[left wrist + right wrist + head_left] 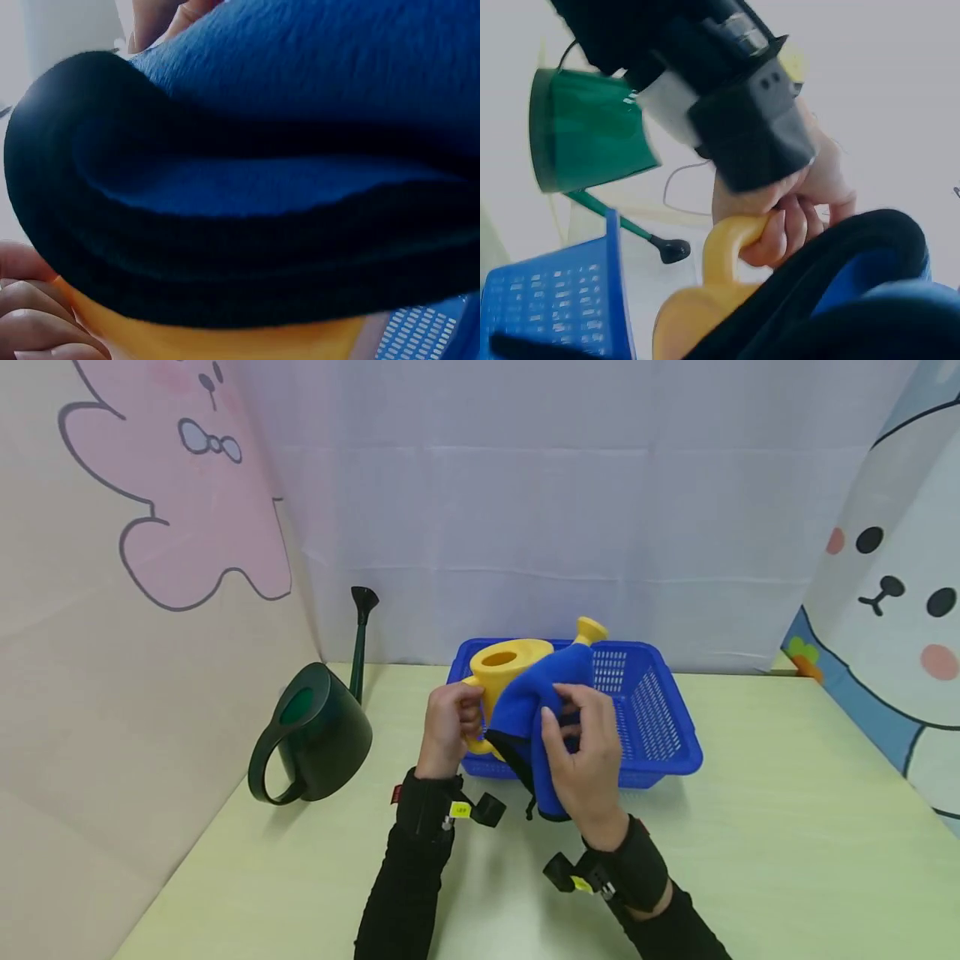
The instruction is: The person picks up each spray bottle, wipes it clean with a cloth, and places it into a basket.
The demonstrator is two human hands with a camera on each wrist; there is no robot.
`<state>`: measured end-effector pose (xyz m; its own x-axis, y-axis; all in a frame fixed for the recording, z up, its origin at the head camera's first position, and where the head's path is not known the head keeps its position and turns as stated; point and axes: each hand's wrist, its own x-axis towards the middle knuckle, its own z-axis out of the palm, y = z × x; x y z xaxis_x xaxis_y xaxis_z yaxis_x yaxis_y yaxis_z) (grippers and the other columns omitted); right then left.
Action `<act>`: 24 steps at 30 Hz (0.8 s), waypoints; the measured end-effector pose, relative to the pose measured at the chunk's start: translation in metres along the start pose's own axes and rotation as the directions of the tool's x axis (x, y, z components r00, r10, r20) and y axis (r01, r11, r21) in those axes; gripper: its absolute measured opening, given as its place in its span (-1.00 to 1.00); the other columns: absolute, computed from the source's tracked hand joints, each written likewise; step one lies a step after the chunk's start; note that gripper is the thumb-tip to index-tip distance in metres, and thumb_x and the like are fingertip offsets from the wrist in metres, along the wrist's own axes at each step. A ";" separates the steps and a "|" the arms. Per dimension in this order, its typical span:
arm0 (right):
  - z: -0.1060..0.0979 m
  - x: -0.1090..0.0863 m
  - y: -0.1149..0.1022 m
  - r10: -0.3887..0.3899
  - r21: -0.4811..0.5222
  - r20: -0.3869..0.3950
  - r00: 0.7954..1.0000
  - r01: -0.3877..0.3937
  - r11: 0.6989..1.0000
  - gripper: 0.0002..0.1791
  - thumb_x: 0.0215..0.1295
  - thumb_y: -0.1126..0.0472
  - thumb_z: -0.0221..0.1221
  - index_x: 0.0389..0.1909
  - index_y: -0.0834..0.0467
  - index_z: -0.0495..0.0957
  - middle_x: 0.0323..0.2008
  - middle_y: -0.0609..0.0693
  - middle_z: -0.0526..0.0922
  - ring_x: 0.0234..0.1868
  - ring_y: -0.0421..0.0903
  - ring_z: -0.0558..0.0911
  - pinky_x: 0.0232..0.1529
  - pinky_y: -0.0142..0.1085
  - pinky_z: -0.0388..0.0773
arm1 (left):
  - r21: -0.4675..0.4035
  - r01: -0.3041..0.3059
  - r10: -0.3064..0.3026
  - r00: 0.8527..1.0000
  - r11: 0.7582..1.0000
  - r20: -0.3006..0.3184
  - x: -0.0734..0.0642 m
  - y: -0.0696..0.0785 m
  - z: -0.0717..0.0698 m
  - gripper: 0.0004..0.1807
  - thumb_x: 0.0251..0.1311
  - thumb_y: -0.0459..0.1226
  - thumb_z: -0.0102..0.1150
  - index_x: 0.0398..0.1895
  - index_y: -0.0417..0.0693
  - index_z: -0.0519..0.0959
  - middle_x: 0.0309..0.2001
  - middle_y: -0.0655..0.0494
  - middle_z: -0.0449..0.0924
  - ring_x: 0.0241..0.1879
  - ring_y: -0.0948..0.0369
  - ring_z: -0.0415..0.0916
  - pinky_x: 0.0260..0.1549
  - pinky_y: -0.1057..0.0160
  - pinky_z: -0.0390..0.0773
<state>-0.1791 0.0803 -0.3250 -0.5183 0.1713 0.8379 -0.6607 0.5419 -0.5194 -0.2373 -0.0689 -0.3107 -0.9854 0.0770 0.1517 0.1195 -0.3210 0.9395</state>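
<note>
My left hand [450, 727] grips the handle of a small yellow watering can [516, 658], whose yellow spout head points up to the right. Pinched in my right hand [588, 760] is a soft blue cloth [555, 672] with black edging and a thin dark cord. It drapes over the can's front and right side, hiding much of its body. Up close in the left wrist view, the black edging [187, 300] curves around a fold. The right wrist view shows left-hand fingers curled through the yellow handle [724, 255].
Behind the yellow can stands a blue perforated plastic basket [637, 779]; whether the can touches it I cannot tell. On the left of the pale table [787, 827] is a dark green watering can [333, 756] with a long upright spout. A white curtain [525, 527] hangs behind.
</note>
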 end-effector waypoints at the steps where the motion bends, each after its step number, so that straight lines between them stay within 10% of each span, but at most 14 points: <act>1: 0.000 -0.001 0.002 -0.053 -0.030 0.022 0.998 0.054 0.998 -0.60 0.29 0.11 0.02 0.00 0.32 0.42 -0.12 0.23 0.41 -0.15 0.00 0.40 -0.18 -0.47 0.41 | -0.017 0.017 -0.017 1.000 1.000 0.008 0.000 0.001 -0.001 -0.64 0.08 -0.35 -0.15 -0.83 0.00 0.11 -0.84 0.29 0.03 -0.85 0.30 -0.01 -0.80 0.38 0.02; 9: 0.005 -0.005 0.012 -0.271 -0.235 0.177 0.946 0.308 0.922 -0.32 0.33 -0.20 -0.18 0.35 0.11 0.11 0.31 0.25 0.07 0.37 0.24 0.03 0.22 0.30 0.01 | -0.065 0.067 -0.063 0.997 0.996 0.054 0.000 0.005 -0.004 -0.65 0.06 -0.38 -0.20 -0.85 0.01 0.12 -0.87 0.30 0.06 -0.87 0.32 0.01 -0.81 0.40 0.01; 19: 0.011 -0.012 0.015 -0.235 -0.196 0.163 0.958 0.265 0.944 -0.32 0.32 -0.20 -0.17 0.31 0.16 0.15 0.37 0.20 0.09 0.40 0.28 0.00 0.30 0.21 0.00 | -0.047 0.083 -0.081 0.996 0.995 0.045 0.001 0.001 -0.005 -0.67 0.03 -0.38 -0.22 -0.84 0.01 0.13 -0.87 0.30 0.06 -0.87 0.32 0.00 -0.81 0.41 0.02; 24: 0.018 -0.020 0.010 -0.305 -0.254 0.156 0.939 0.337 0.907 -0.28 0.24 -0.25 -0.08 0.27 0.15 0.23 0.35 0.23 0.15 0.35 0.36 0.08 0.23 0.29 0.06 | -0.041 0.095 -0.094 0.995 0.995 0.035 0.002 -0.002 -0.002 -0.69 -0.02 -0.38 -0.20 -0.85 0.02 0.19 -0.88 0.33 0.07 -0.88 0.36 -0.03 -0.83 0.44 0.01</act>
<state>-0.1856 0.0671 -0.3497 -0.3701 -0.1330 0.9194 -0.6356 0.7580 -0.1462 -0.2398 -0.0703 -0.3125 -0.9874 0.1397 0.0737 0.0204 -0.3504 0.9364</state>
